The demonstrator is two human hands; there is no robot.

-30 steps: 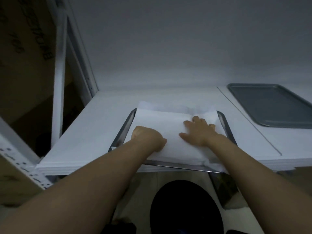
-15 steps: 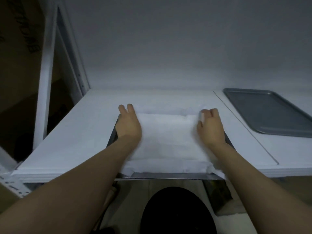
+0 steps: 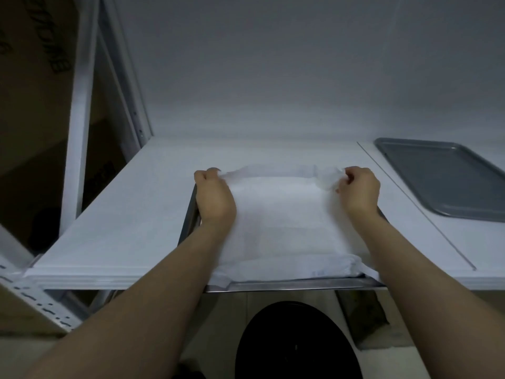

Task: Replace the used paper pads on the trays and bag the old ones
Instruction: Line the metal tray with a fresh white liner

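On the desk (image 3: 131,203), paper pad (image 3: 281,214) corners now pinched.
Flat half a second ago, the left hand (image 3: 214,196) and right hand (image 3: 358,191) each curl round a far corner; the pad lies in the near tray (image 3: 189,217).

A storeroom, judging by slotted white metal racking (image 3: 41,305), printed cardboard boxes (image 3: 32,77) and a bare steel tray (image 3: 448,176).
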